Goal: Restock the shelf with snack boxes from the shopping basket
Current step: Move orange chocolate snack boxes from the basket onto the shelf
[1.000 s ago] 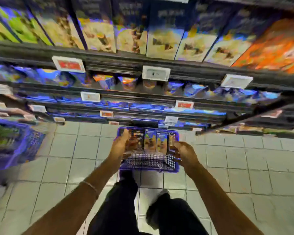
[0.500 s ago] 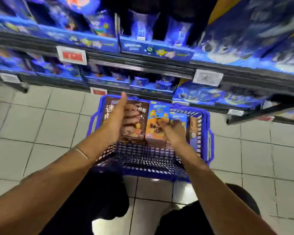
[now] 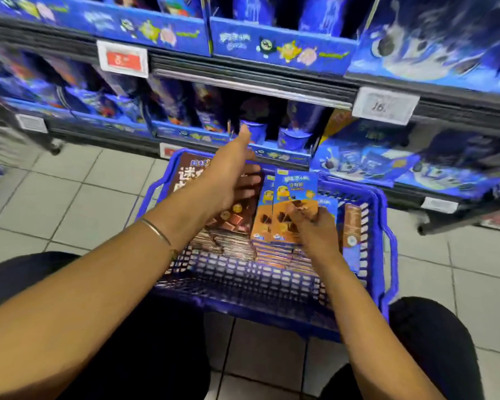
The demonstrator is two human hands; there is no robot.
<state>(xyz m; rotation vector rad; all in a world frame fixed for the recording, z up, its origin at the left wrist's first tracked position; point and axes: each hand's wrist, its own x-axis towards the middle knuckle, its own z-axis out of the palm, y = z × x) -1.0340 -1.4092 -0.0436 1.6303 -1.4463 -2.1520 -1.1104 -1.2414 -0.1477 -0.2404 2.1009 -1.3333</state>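
Floor (image 3: 70, 203): pale square tiles, dark grout, from 9 through 6 to 4 o'clock. Shelves (image 3: 243, 85): dark metal tiers spanning 9 to 3, full of blue packs (image 3: 433, 39). Red tag (image 3: 123, 60) on the rail at 11, white tag (image 3: 384, 105) at 2. Shelf leg (image 3: 52, 145) on the tiles at 9. Light even, edges blurred.
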